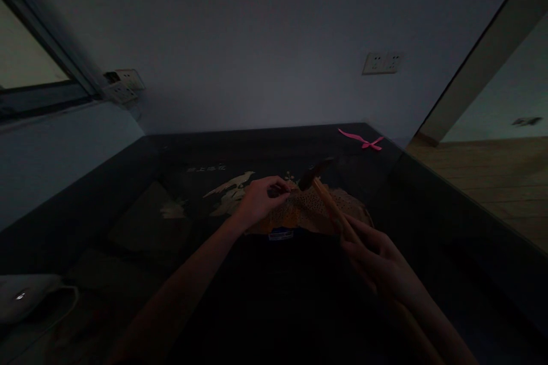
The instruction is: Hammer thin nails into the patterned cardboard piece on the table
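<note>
A hammer (327, 201) with a wooden handle and a dark head is in my right hand (370, 248), whose fingers are wrapped around the handle. The hammer head hangs just right of my left hand (263, 199). My left thumb and fingers are pinched together; what they hold, if anything, is too small and dim to name. Beneath both hands lies a brown, curved piece (314, 211) covered with small dark dots or holes. It has an orange patch (280, 219) and a blue-and-white label (281, 235) sits at its near edge.
The dark surface bears a light bird picture (231, 185). A pink ribbon (362, 139) lies at the back right, below a wall socket (382, 63). At the left are more sockets (124, 85) and a white object with a cord (28, 296). The room is very dim.
</note>
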